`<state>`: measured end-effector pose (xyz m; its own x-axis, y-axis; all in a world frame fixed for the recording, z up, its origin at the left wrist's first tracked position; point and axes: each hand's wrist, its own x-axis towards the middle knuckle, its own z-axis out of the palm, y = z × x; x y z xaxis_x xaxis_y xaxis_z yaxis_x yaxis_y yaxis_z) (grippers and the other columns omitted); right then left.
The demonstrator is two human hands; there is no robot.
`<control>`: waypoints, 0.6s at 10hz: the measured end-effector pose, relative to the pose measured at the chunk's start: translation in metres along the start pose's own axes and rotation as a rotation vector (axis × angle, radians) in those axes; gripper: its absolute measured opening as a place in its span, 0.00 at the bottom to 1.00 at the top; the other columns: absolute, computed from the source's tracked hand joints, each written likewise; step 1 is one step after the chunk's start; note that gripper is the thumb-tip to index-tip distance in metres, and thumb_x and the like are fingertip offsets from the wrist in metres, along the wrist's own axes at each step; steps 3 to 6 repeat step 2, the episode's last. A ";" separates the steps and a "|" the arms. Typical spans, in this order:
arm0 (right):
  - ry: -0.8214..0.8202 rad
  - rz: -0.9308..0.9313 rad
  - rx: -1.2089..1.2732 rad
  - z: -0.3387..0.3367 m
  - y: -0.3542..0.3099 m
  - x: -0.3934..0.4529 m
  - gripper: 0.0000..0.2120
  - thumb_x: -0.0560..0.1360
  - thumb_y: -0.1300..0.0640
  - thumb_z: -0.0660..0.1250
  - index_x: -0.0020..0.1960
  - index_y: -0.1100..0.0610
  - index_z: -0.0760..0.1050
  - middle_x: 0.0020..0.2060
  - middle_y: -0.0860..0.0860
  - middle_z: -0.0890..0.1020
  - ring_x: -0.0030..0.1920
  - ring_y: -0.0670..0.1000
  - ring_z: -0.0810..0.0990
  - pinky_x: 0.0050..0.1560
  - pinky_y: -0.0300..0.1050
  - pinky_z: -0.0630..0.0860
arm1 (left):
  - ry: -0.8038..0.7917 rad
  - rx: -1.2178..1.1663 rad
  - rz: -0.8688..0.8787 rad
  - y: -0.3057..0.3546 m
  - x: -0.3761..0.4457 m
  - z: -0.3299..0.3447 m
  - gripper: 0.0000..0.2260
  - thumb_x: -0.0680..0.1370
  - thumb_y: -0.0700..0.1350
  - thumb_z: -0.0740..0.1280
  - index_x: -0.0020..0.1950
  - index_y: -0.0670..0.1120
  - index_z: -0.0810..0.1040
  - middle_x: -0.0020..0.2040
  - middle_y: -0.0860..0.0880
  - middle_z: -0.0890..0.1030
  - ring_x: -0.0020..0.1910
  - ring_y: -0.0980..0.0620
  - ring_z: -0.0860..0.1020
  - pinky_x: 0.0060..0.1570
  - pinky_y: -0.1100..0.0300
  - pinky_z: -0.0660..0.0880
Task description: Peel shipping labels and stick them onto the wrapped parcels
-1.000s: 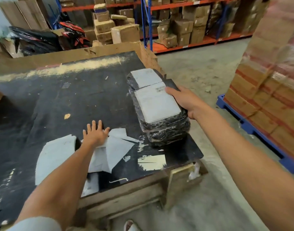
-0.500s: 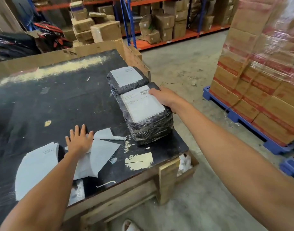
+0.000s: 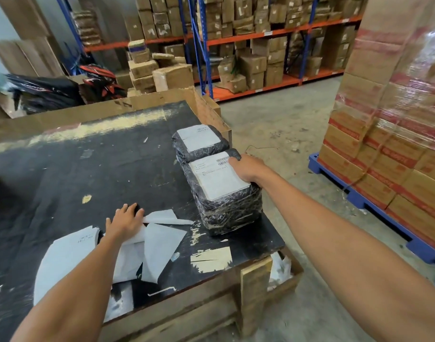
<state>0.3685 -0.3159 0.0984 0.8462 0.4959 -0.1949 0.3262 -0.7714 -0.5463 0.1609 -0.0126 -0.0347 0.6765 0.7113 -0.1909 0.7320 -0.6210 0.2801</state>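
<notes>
The black worktable [image 3: 93,169] is the thing everything else sits around, its top scuffed and flecked with torn tape. On the table's right side, close to its right edge, stand two parcels wrapped in black film, one touching the other end to end. The near parcel [image 3: 226,206] is tall and blocky, and a white shipping label [image 3: 217,177] lies flat across its top with a barcode at the far corner. The far parcel [image 3: 199,144] behind it is lower and carries its own white label [image 3: 198,138]. The person's right hand [image 3: 247,169] is on the near parcel's top right edge, fingers curled over the far corner so the fingertips lie at the barcode end of the label, gripping the bundle rather than just lying on it. The left hand [image 3: 125,219] is down at the table's near edge, palm flat and fingers spread and straight, pressing on a loose heap of white backing sheets [image 3: 159,245] that curl and overlap; it grasps nothing. Just left of that hand a stack of label sheets [image 3: 63,257] hangs partly over the table's front. To the table's right, across bare concrete, a shrink-wrapped load of cartons [image 3: 394,134] stands on a blue pallet [image 3: 374,206]. Beyond the table's far edge run orange and blue racks [image 3: 260,35] crammed with brown boxes.
</notes>
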 end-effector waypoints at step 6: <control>0.180 -0.064 0.028 -0.006 0.012 -0.003 0.31 0.78 0.35 0.44 0.63 0.53 0.74 0.61 0.59 0.76 0.64 0.62 0.75 0.62 0.59 0.72 | 0.256 -0.111 0.115 0.031 -0.019 -0.028 0.15 0.83 0.47 0.57 0.61 0.45 0.81 0.65 0.46 0.81 0.67 0.43 0.75 0.74 0.41 0.58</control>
